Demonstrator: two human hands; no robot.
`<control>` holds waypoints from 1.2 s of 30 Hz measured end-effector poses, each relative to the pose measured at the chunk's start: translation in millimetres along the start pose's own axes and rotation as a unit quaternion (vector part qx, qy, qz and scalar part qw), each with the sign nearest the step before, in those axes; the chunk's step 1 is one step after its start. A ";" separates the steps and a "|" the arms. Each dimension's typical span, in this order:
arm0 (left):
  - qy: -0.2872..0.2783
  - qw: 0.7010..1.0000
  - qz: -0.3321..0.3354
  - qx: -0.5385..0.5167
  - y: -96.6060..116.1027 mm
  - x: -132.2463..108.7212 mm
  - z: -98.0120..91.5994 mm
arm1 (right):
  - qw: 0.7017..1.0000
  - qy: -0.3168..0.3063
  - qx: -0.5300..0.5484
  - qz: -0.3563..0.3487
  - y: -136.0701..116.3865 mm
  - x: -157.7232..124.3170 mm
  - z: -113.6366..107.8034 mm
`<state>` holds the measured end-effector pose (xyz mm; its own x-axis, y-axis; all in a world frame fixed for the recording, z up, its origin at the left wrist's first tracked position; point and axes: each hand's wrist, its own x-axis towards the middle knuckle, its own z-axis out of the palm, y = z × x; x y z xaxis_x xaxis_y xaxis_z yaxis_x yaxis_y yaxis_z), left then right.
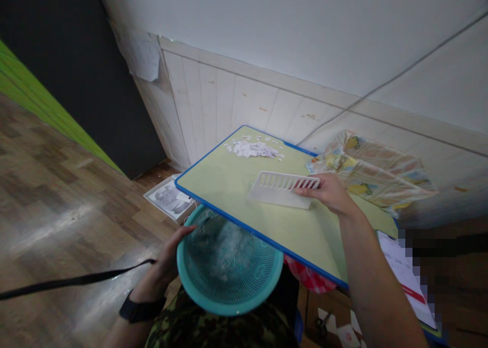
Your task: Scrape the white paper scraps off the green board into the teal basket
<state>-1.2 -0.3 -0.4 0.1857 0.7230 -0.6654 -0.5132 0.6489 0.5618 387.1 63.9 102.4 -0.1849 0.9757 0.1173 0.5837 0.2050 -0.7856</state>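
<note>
**Scraper (280,190) pressed flat on the desk, basket held below the edge**

Scraper, a white slotted plastic plate, lies on the green desk (297,231) under the right hand (330,193). The fingers are spread narrow over its right end, with the fingertips across the slots, pinning it down rather than lifting it. Its long axis runs sideways, from that hand out to the left. The slotted edge faces away from the person and the plain edge faces back toward them.

The scraps (253,149), a small white heap, sit beyond the scraper and to the left of the right hand, well apart from it. The left hand (168,261) is closed on the rim of a teal basket (229,307), thumb over the lip, holding it under the desk's near blue edge. Pale bits already lie inside.

By the look of it, the step in hand is sweeping scraps off the desk into the basket, with the scraper between strokes. The next move calls for reaching past the heap, setting the scraper broadside behind it, and drawing it toward the left hand, with the basket kept tight beneath the edge.
</note>
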 end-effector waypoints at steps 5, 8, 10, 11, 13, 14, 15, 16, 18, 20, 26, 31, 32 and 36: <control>0.002 1.000 -0.003 0.004 -0.3 0.4 -2.1 | 0.997 -0.069 0.029 0.015 -5.5 0.0 7.1; -0.003 1.000 -0.008 0.004 -0.4 0.8 -2.4 | 0.994 -0.102 0.040 0.021 -7.7 -0.3 7.6; -0.001 1.000 -0.003 0.003 -0.6 0.9 -2.2 | 0.994 -0.098 0.050 0.021 -6.3 -0.6 5.4; -0.005 1.000 0.000 0.003 -0.5 0.7 -1.9 | 0.994 -0.088 0.055 0.020 -4.8 -0.6 3.9; -0.012 1.000 0.003 -0.002 -0.1 -0.4 -0.7 | 0.996 -0.070 0.058 0.021 -1.3 -0.7 1.1; -0.012 1.000 0.000 -0.004 0.3 -1.2 0.2 | 0.996 -0.067 0.059 0.024 0.2 -0.6 0.3; -0.006 1.000 -0.004 -0.005 0.7 -2.1 1.3 | 0.995 -0.070 0.059 0.026 1.2 -0.6 -0.1; 0.003 1.000 -0.005 -0.005 1.2 -3.1 2.4 | 0.995 -0.078 0.060 0.028 1.6 -0.5 0.0; 0.012 1.000 -0.001 -0.005 2.0 -4.9 4.8 | 0.993 -0.098 0.062 0.032 0.9 -0.6 1.3; 0.007 1.000 -0.001 -0.004 2.6 -5.8 6.7 | 0.991 -0.113 0.066 0.037 -1.5 -0.8 3.7; 0.000 1.000 -0.002 0.000 2.9 -3.0 4.3 | 0.986 -0.132 0.088 0.050 -7.4 -1.8 8.3; -0.007 1.000 -0.010 0.010 2.6 -0.8 -0.9 | 0.989 -0.112 0.090 0.045 -5.8 -2.9 1.6; -0.005 1.000 -0.009 0.008 2.5 -0.6 -1.4 | 0.989 -0.104 0.092 0.044 -5.3 -3.1 0.2; 0.000 1.000 0.002 0.013 2.1 -0.5 -1.7 | 0.987 -0.112 0.095 0.057 -5.7 -3.6 -0.8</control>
<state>-3.8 0.3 0.2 0.1835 0.7249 -0.6639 -0.4922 0.6524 0.5763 385.1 59.3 106.9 -0.3095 0.9456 -0.1001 0.4560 0.0552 -0.8883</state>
